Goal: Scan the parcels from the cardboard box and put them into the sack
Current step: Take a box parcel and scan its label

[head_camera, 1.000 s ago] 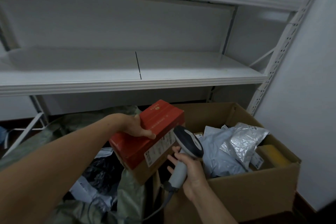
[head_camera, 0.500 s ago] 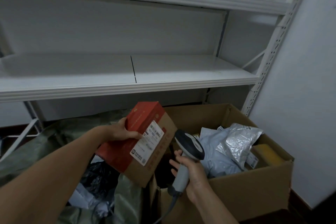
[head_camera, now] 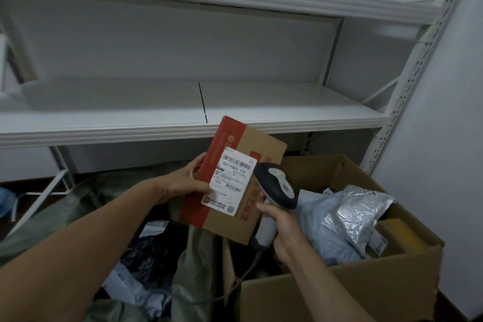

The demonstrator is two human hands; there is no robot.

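Note:
My left hand (head_camera: 187, 185) grips a red and brown carton parcel (head_camera: 258, 149) by its left edge, holding it upright with its white shipping label (head_camera: 230, 183) turned toward me. My right hand (head_camera: 283, 230) holds a grey and black barcode scanner (head_camera: 275, 184) by its handle, the scanner head close against the parcel's right side near the label. Below on the right, the open cardboard box (head_camera: 339, 293) contains grey and silver mailer bags (head_camera: 347, 219). The olive-green sack (head_camera: 193, 264) gapes open at lower left with dark and white parcels (head_camera: 146, 256) inside.
White metal shelving (head_camera: 183, 110) runs across the back, its lower shelf edge just above the parcel. A perforated upright post (head_camera: 407, 81) stands at the right next to a white wall. The scanner's cable (head_camera: 251, 269) hangs down between sack and box.
My left hand has lifted the parcel and turned it so the label faces me fully. The scanner has risen with my right hand and now sits beside the label.

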